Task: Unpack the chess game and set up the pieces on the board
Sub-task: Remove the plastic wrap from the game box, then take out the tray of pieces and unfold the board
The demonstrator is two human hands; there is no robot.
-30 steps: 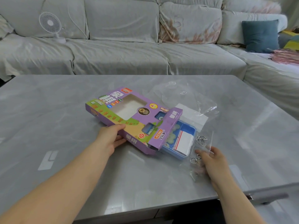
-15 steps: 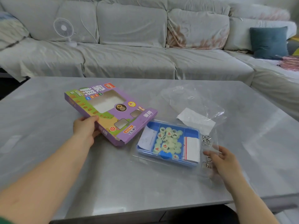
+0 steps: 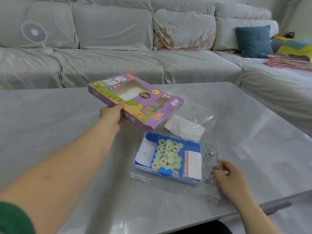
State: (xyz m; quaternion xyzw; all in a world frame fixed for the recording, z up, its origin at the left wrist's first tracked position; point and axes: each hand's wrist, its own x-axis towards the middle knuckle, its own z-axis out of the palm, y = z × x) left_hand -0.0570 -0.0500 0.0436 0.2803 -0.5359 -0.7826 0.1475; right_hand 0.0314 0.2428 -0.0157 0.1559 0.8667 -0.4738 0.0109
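On the table | blue tray of pale-green pieces | left hand fingers clamp purple box | right hand fingers apart

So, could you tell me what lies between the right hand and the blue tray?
In the head view, metal wire rings in clear plastic lie between the right hand and the blue tray.

Head camera looks forward and down (close over) the table toward the sofa.
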